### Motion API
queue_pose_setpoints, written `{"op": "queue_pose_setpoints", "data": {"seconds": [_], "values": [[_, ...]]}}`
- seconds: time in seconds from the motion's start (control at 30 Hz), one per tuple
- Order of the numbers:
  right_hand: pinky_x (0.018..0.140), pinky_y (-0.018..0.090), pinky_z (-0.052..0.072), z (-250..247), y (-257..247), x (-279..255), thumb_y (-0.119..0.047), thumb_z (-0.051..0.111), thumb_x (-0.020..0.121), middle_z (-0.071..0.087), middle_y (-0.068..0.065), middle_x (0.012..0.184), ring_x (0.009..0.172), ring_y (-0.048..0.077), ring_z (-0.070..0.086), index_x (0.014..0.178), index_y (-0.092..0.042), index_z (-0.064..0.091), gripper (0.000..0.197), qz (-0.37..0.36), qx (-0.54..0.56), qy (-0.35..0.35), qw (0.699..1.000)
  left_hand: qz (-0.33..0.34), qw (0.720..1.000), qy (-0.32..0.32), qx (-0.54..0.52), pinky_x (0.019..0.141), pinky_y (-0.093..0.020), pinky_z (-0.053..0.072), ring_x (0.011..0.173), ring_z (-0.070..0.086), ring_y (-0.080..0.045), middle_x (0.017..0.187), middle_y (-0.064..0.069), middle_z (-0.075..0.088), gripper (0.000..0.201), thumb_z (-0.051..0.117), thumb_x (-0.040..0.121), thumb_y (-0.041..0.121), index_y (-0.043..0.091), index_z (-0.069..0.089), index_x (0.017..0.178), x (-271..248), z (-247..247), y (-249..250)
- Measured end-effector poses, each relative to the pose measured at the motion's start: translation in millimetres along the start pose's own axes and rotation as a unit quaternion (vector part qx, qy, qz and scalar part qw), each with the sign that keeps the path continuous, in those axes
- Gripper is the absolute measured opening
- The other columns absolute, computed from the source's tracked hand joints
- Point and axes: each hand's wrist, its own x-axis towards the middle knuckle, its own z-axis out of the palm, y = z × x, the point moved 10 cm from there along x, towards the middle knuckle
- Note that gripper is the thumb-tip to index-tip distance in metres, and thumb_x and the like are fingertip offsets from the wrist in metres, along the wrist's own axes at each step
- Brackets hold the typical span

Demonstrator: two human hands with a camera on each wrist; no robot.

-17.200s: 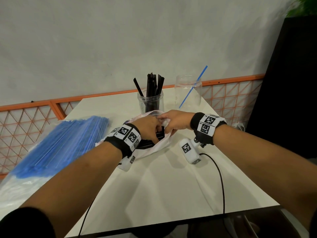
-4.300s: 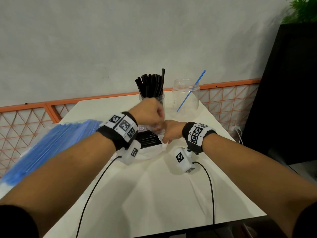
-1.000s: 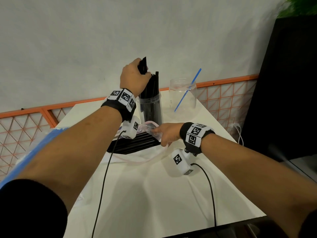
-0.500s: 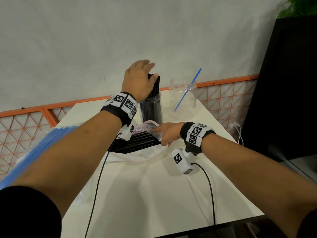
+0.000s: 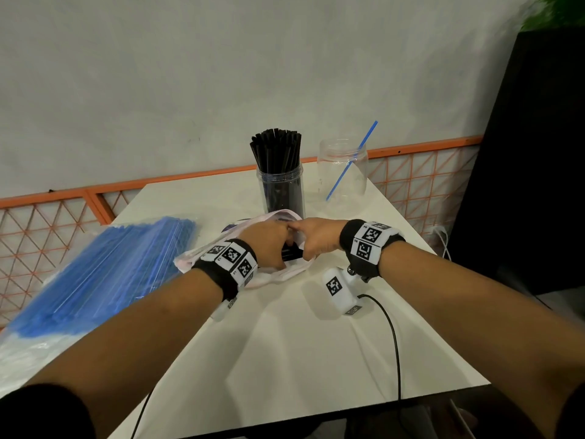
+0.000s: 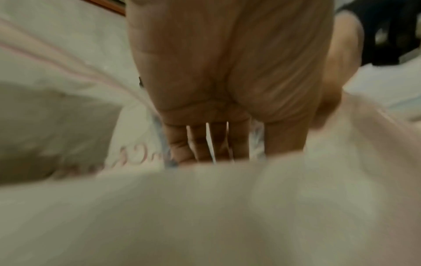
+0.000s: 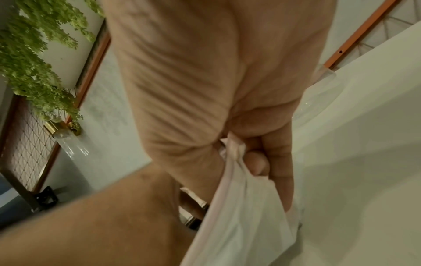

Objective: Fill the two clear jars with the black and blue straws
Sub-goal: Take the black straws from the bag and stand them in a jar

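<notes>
Straw jar (image 5: 281, 188) left of 2nd jar (image 5: 342, 167).

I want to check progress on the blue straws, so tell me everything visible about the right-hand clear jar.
The right-hand clear jar is see-through plastic by its look, lidless and upright at the table's far edge, right of the jar of black straws. It holds a single blue straw, leaning out over its rim. No hand touches it.

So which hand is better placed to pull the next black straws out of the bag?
Left. The left hand is reaching into the bag; the right hand pinches its rim open.
</notes>
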Motion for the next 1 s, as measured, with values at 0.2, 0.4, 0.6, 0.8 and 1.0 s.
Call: {"op": "queue_pose_setpoints", "data": {"seconds": [0.2, 0.4, 0.6, 0.8, 1.0], "values": [[0.096, 0.039, 0.051, -9, 0, -3, 0.0, 0.062, 0.081, 0.046, 0.014, 0.143, 0.119, 0.03, 0.055, 0.153, -0.014, 0.022, 0.083, 0.01, -0.01, 0.017, 1.0, -0.023, 0.999, 0.006, -0.049, 0.063, -0.022, 0.039, 0.071, 0.055, -0.015, 0.073, 0.011, 0.054, 0.022, 0.071, 0.074, 0.027, 0.032, 0.05, 0.078, 1, 13, -7], [0.099, 0.033, 0.049, -9, 3, -3, -0.001, 0.064, 0.081, 0.033, 0.009, 0.153, 0.127, 0.024, 0.047, 0.155, -0.015, 0.017, 0.088, 0.02, -0.008, 0.013, 1.0, -0.042, 0.993, -0.021, -0.112, 0.056, -0.021, 0.032, 0.06, 0.045, -0.003, 0.065, 0.014, 0.049, 0.033, 0.075, 0.072, 0.022, 0.033, 0.045, 0.064, 4, 23, -14], [0.091, 0.032, 0.054, -9, 1, -2, -0.001, 0.064, 0.081, 0.036, 0.01, 0.151, 0.116, 0.022, 0.053, 0.154, -0.014, 0.018, 0.088, 0.017, 0.007, 0.011, 1.0, -0.042, 0.991, -0.033, -0.121, 0.06, -0.023, 0.034, 0.068, 0.049, -0.014, 0.071, 0.011, 0.05, 0.027, 0.073, 0.075, 0.019, 0.027, 0.048, 0.07, 7, 27, -12], [0.094, 0.042, 0.054, -8, -2, -2, -0.001, 0.065, 0.08, 0.043, 0.015, 0.144, 0.114, 0.027, 0.057, 0.152, -0.015, 0.024, 0.084, 0.016, 0.014, 0.013, 1.0, -0.021, 0.998, -0.02, -0.062, 0.069, -0.03, 0.042, 0.073, 0.052, -0.02, 0.079, 0.002, 0.056, 0.018, 0.068, 0.082, 0.027, 0.019, 0.052, 0.077, 6, 26, -1], [0.096, 0.04, 0.053, -9, -1, -6, 0.0, 0.064, 0.081, 0.038, 0.012, 0.15, 0.119, 0.028, 0.055, 0.154, -0.016, 0.019, 0.087, 0.016, 0.024, 0.015, 0.999, -0.015, 0.998, -0.033, -0.058, 0.082, -0.036, 0.052, 0.084, 0.058, -0.023, 0.094, -0.006, 0.064, 0.012, 0.064, 0.086, 0.025, 0.014, 0.06, 0.087, 7, 28, 3]]}}
